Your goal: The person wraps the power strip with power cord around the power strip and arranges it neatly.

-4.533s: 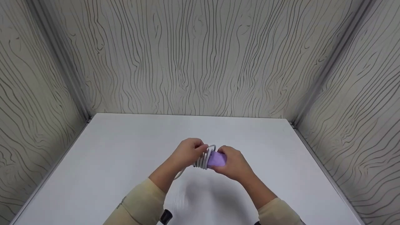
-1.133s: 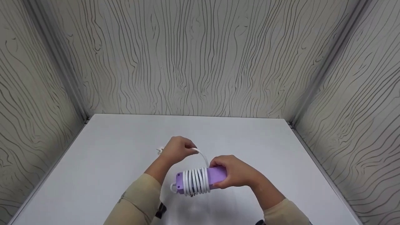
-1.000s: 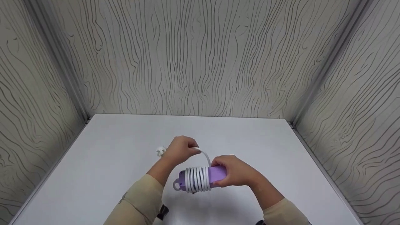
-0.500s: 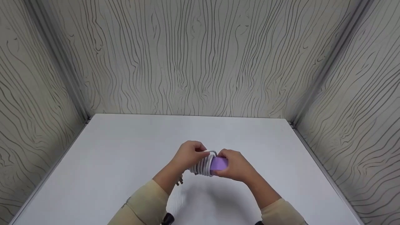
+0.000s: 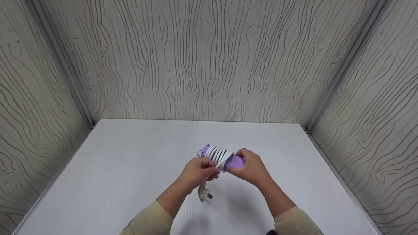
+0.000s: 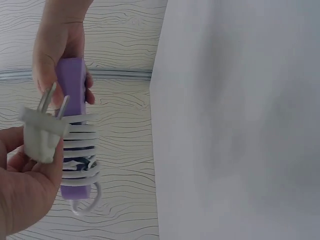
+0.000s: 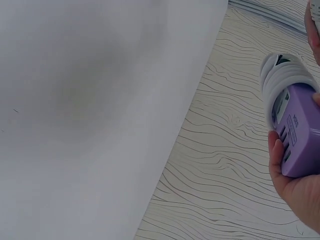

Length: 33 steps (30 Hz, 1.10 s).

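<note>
A purple power strip (image 5: 235,162) is held in the air over the white table, tilted, its far end up and to the left in the head view. White cord (image 5: 216,153) is wound round it in several turns. My right hand (image 5: 253,166) grips the bare near end; slots show beside its fingers in the right wrist view. My left hand (image 5: 197,173) pinches the free stretch of cord close to the strip's lower side. From below that hand hangs the white plug (image 5: 204,194), its metal prongs bare. In the left wrist view the plug (image 6: 42,135) appears in front of the strip.
The white tabletop (image 5: 140,147) spreads beneath both hands. Wood-grain panels (image 5: 196,65) stand at the back and on both sides, with grey metal rails (image 5: 346,68) at the corners.
The left hand has carried the cord over the strip from its far side to its near side. The strip has risen and tilted since a second ago, and the plug has swung into sight below.
</note>
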Motion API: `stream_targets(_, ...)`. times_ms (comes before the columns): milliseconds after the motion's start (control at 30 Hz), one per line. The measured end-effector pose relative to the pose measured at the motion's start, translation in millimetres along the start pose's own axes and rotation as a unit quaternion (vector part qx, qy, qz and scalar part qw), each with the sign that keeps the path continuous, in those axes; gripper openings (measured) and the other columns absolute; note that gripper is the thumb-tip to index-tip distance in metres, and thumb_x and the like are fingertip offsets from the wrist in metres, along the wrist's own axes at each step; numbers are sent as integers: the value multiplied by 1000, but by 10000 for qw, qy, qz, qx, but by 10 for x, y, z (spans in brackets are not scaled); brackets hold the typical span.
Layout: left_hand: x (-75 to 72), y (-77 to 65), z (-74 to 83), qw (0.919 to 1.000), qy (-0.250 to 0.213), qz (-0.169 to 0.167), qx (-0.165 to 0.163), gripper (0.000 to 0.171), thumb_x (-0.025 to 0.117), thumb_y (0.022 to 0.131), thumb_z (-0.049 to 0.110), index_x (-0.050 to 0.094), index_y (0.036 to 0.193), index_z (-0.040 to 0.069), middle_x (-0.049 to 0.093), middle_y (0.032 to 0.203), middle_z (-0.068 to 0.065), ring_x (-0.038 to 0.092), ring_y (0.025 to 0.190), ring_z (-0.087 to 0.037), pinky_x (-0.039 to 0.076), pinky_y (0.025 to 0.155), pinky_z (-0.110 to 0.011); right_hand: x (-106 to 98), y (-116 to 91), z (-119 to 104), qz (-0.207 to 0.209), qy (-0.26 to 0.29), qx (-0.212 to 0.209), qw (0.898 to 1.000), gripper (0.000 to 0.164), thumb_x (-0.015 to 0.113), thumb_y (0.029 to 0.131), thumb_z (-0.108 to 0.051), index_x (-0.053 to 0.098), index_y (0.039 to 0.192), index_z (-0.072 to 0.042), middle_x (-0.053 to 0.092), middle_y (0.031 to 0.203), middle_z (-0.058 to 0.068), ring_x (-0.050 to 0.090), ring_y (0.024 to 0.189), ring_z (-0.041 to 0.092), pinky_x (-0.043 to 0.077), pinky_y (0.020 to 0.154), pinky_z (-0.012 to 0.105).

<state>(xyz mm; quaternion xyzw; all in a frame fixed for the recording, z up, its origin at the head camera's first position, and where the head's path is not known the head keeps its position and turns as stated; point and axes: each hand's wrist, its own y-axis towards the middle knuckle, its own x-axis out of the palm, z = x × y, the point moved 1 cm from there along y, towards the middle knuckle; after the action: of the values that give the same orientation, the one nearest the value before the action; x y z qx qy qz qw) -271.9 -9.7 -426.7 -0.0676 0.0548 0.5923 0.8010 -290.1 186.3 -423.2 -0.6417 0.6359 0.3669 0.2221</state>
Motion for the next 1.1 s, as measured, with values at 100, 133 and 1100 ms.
stream_targets(100,43,-40,-97,9999,-98,-63,61,8,66,83,16,67,86,9,65,81,-6,63,74,-17,53,71,-30,-13,5,3,125,119,229,9996,56,81,63,-39,55,105,-14,59,98,1,55,89,20,51,78,40)
stream_targets(133,62,-52,-130,9998,-117,-95,93,8,66,83,16,67,85,9,65,80,-5,63,74,-16,53,70,-30,-19,5,3,159,160,243,9994,57,81,63,-40,55,106,-14,59,98,1,56,90,20,50,79,40)
stream_targets(1100,54,160,-973,9908,1264,391,-271,10,61,86,16,68,90,9,61,76,0,54,70,-14,48,64,-30,640,-55,462,677,1147,683,9887,59,78,69,-41,50,108,-8,57,106,8,53,98,24,46,82,46)
